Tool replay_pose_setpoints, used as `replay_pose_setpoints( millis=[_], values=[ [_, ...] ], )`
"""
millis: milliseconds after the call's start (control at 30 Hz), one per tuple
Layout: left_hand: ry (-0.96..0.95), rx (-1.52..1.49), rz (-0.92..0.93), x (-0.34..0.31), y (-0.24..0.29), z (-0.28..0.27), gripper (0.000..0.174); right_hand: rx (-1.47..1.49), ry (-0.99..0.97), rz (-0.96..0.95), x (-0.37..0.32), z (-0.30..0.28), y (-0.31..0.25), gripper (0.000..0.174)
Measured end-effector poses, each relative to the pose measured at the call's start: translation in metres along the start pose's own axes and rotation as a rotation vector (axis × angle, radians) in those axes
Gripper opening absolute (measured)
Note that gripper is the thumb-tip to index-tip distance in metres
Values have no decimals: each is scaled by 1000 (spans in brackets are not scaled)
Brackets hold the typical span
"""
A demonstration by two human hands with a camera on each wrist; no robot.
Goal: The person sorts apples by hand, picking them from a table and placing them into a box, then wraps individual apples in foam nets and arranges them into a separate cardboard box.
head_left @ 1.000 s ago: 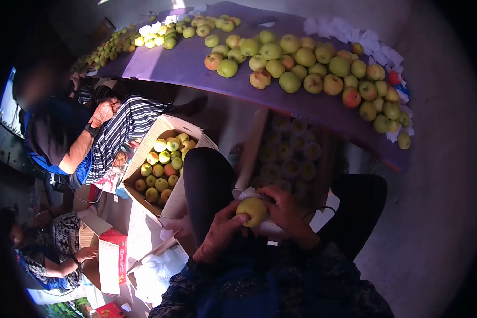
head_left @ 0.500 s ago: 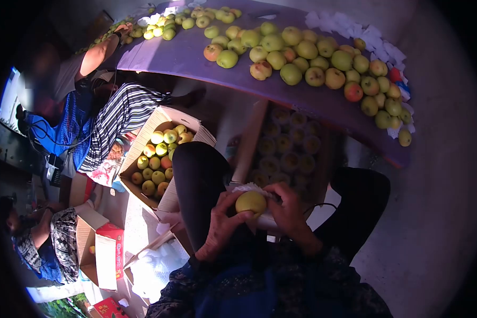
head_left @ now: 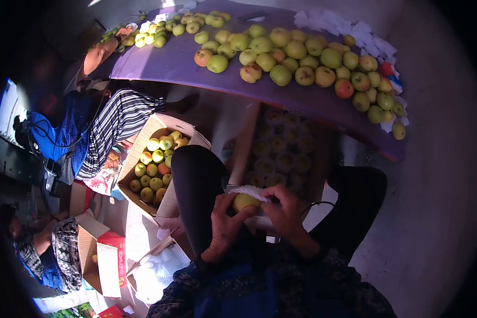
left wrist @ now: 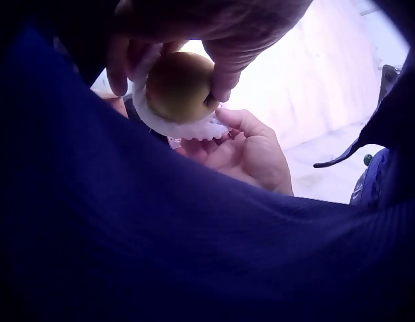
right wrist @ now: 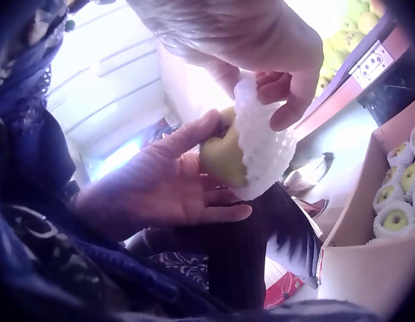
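Observation:
My left hand (head_left: 222, 222) holds a yellow-green apple (head_left: 245, 203) over my lap, its thumb pressed near the stem hollow in the right wrist view. A white foam net sleeve (right wrist: 264, 147) covers one side of the apple like a cap; the stem side is bare. With thumb and fingers, my right hand (head_left: 285, 213) pinches the edge of this net. In the left wrist view the apple (left wrist: 180, 87) sits in the net, and the right hand (left wrist: 251, 151) grips the rim from below.
Many loose apples lie on a purple-covered table (head_left: 196, 74) ahead. Between my knees stands a carton (right wrist: 355, 258) of net-wrapped apples. A carton (head_left: 169, 204) of bare apples is left of my knee, with white netting (head_left: 161, 270) nearer me. Two other people sit at the left.
The foam net has been drawn over more of the apple by my right hand. The apple has tipped and shows less in the head view. The person at left has reached onto the table.

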State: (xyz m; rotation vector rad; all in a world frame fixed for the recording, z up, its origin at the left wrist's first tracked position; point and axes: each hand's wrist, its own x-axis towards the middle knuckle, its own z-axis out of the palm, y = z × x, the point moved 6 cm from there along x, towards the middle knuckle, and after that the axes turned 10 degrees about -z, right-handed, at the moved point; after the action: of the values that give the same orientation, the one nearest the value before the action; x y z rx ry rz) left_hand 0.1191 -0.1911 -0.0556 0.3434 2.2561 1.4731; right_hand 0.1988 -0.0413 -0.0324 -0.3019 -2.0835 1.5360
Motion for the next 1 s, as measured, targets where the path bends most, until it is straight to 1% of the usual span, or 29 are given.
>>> replay_pose_setpoints(
  millis=[67, 167, 267, 367, 400, 467, 500, 567, 600, 667, 700, 800, 900, 1000],
  values=[
    [19, -32, -15, 2, 0, 0, 49, 26, -5, -26, -4, 2, 0, 20],
    [29, -58, -55, 2, -3, 3, 49, -31, 24, 5, -5, 4, 9, 24],
    [0, -25, -47, 13, 6, 10, 48, -152, 32, -147, 1, 1, 12, 36],
    [-31, 19, -51, 16, 4, 18, 47, -64, -105, 140, -3, 0, 22, 47],
    [-33, 32, -52, 18, 3, 19, 47, -14, -96, 188, -3, 1, 30, 51],
    [-76, 80, -56, 18, 12, 16, 41, 93, -85, 295, -11, 9, 49, 58],
    [-96, 104, -60, 17, 13, 15, 38, 149, -78, 285, -14, 12, 53, 60],
    [-153, -84, -78, 17, 6, 7, 34, 258, -64, 250, -9, 16, 53, 64],
    [-180, -182, -83, 18, 4, 4, 32, 360, -70, 271, -8, 18, 54, 65],
    [-167, -281, -69, 15, 2, -1, 29, 565, -83, 314, -5, 18, 53, 68],
    [-162, -330, -64, 14, 1, -4, 28, 605, -106, 343, -5, 18, 53, 67],
    [-123, -176, 27, 12, 2, -8, 26, 709, -159, 418, -7, 22, 50, 64],
    [-58, -193, 26, 11, 2, -10, 22, 755, -188, 448, -6, 23, 48, 60],
    [59, -27, 95, 8, 10, -15, 19, 758, -203, 469, -5, 20, 45, 58]
  ],
)
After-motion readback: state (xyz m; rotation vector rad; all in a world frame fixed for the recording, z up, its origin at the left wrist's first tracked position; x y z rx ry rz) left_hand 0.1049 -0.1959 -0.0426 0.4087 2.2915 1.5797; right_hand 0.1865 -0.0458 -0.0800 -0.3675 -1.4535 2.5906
